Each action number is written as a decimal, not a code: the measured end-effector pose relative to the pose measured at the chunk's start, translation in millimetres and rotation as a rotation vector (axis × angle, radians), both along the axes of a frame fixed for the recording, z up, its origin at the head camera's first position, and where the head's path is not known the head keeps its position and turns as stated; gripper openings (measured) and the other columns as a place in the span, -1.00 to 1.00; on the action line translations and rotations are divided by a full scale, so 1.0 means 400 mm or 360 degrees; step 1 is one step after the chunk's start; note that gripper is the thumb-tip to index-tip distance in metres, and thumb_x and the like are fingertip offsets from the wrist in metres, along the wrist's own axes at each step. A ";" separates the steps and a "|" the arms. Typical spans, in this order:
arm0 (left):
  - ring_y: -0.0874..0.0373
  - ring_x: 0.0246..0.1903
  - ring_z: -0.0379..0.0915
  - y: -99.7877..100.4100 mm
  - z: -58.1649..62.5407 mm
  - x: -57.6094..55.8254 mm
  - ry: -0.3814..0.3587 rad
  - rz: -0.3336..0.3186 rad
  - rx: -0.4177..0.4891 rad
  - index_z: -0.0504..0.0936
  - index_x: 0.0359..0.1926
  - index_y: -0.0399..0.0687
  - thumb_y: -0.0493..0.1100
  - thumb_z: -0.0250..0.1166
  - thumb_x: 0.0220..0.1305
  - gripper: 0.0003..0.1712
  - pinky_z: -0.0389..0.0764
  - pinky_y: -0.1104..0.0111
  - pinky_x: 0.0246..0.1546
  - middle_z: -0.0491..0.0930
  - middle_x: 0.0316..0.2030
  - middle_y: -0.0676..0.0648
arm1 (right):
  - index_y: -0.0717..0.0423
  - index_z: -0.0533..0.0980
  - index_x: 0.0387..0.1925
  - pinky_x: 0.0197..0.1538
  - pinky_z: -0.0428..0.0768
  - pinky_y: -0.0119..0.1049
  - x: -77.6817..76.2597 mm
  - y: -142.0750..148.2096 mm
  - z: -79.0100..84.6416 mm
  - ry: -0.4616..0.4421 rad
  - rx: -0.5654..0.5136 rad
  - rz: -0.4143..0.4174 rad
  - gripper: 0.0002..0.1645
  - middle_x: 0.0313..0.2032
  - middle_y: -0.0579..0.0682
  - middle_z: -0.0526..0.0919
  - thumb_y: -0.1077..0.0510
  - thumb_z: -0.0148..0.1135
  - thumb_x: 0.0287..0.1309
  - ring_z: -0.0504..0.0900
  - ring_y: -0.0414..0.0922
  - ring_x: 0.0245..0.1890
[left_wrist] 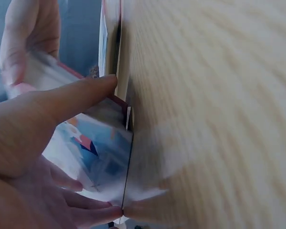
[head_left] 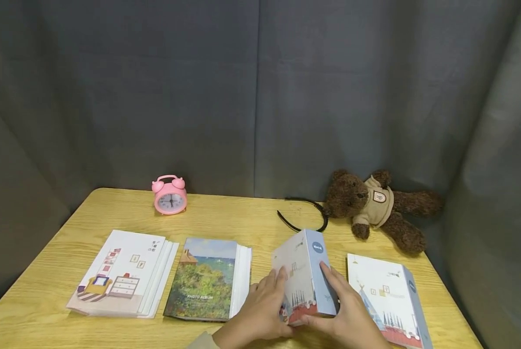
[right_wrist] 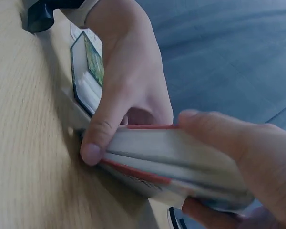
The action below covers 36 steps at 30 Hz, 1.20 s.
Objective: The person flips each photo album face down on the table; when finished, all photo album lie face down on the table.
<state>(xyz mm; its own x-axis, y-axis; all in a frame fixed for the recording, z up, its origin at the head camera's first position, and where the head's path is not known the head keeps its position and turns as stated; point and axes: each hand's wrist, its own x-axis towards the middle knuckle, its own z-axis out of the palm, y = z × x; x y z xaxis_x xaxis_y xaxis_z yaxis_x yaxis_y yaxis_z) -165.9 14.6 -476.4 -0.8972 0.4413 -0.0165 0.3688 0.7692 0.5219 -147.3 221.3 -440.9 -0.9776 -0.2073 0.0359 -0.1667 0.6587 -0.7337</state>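
A thick photo album (head_left: 297, 254) with a white illustrated cover and blue spine stands tilted near the front of the table, propped between both hands. My left hand (head_left: 262, 308) has its fingers along the illustrated cover and its thumb at the lower edge. On the spine side, my right hand (head_left: 348, 312) grips the album, fingers on the blue spine and thumb at the bottom. The left wrist view shows the cover's blue picture (left_wrist: 97, 152) close to the tabletop. Page edges (right_wrist: 167, 145) show between the two thumbs in the right wrist view.
Right of the hands lies a matching album (head_left: 380, 300). To the left are an album with a landscape cover (head_left: 203, 281) and a white album with furniture drawings (head_left: 121, 276). Behind stand a pink alarm clock (head_left: 170, 196), a black headband (head_left: 323, 218) and a brown teddy bear (head_left: 345, 194).
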 end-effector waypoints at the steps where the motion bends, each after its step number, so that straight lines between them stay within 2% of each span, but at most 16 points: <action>1: -0.28 0.39 0.11 -0.001 0.001 -0.001 -0.0002 0.0008 -0.0031 0.00 0.53 -0.28 0.23 0.63 -0.21 0.45 0.25 -0.14 0.25 0.11 0.43 -0.42 | 0.06 0.11 0.53 0.14 0.47 0.13 -0.002 0.004 0.000 -0.0012 0.0043 -0.0004 0.38 0.46 0.34 0.10 -0.30 0.60 -0.24 0.39 0.31 0.24; 4: -0.31 0.36 0.13 -0.001 0.005 -0.006 -0.0011 0.0024 -0.0085 0.08 0.52 -0.27 0.27 0.63 -0.25 0.44 0.25 -0.14 0.27 0.13 0.41 -0.45 | 0.20 0.13 0.51 0.17 0.38 0.29 -0.007 0.016 -0.006 -0.0055 0.0142 0.0001 0.39 0.46 0.42 0.00 -0.32 0.59 -0.24 0.18 0.46 0.34; 8: -0.31 0.35 0.13 -0.001 0.005 -0.008 -0.0008 0.0013 -0.0133 0.15 0.50 -0.24 0.28 0.63 -0.24 0.38 0.25 -0.13 0.27 0.13 0.40 -0.46 | 0.31 0.18 0.46 0.10 0.44 0.30 -0.011 0.029 -0.024 -0.0057 0.0267 -0.0009 0.39 0.42 0.50 0.05 -0.31 0.61 -0.26 0.24 0.51 0.28; 12: -0.30 0.35 0.13 -0.003 0.003 -0.009 0.0024 -0.0011 -0.0193 0.21 0.47 -0.24 0.32 0.60 -0.22 0.34 0.26 -0.11 0.26 0.14 0.40 -0.46 | 0.32 0.24 0.43 0.00 0.49 0.31 -0.013 0.037 -0.042 -0.0079 0.0420 -0.0028 0.36 0.36 0.56 0.13 -0.35 0.60 -0.27 0.36 0.52 0.18; 15: -0.30 0.36 0.10 -0.009 0.005 -0.010 0.0001 -0.0051 -0.0211 0.22 0.47 -0.24 0.33 0.57 -0.16 0.30 0.28 -0.09 0.26 0.11 0.41 -0.47 | 0.33 0.25 0.42 -0.04 0.51 0.33 -0.016 0.042 -0.054 -0.0118 0.0479 -0.0023 0.36 0.34 0.58 0.15 -0.36 0.58 -0.27 0.39 0.54 0.14; 20: -0.28 0.41 0.00 -0.013 0.007 -0.013 -0.0059 -0.0097 -0.0229 0.19 0.49 -0.20 0.28 0.53 -0.04 0.22 0.37 -0.02 0.24 0.02 0.45 -0.46 | 0.39 0.24 0.41 -0.04 0.53 0.30 -0.020 0.053 -0.071 -0.0120 0.0516 0.0041 0.36 0.32 0.57 0.21 -0.33 0.60 -0.27 0.44 0.50 0.11; 26: -0.27 0.42 -0.04 -0.009 0.000 -0.012 0.0013 -0.0106 -0.0257 0.24 0.47 -0.22 0.23 0.55 -0.02 0.17 0.55 0.10 0.08 0.00 0.45 -0.46 | 0.49 0.31 0.32 0.10 0.47 0.25 -0.018 0.056 -0.090 -0.0048 0.0566 0.0116 0.33 0.29 0.49 0.33 -0.35 0.59 -0.26 0.40 0.40 0.22; 30: -0.26 0.40 -0.01 -0.005 -0.002 -0.011 0.0036 -0.0108 -0.0255 0.26 0.46 -0.24 0.20 0.56 -0.04 0.16 0.51 0.11 0.12 0.02 0.44 -0.48 | 0.48 0.32 0.31 0.09 0.48 0.24 -0.020 0.054 -0.095 -0.0047 0.0598 0.0096 0.33 0.28 0.48 0.35 -0.36 0.59 -0.28 0.40 0.39 0.21; 36: -0.25 0.37 0.03 -0.008 0.004 -0.011 0.0074 -0.0104 -0.0295 0.27 0.45 -0.23 0.24 0.55 -0.06 0.17 0.44 0.01 0.15 0.05 0.43 -0.46 | 0.47 0.31 0.33 0.07 0.49 0.26 -0.024 0.052 -0.087 -0.0080 0.0603 0.0089 0.35 0.28 0.46 0.36 -0.37 0.59 -0.30 0.42 0.39 0.20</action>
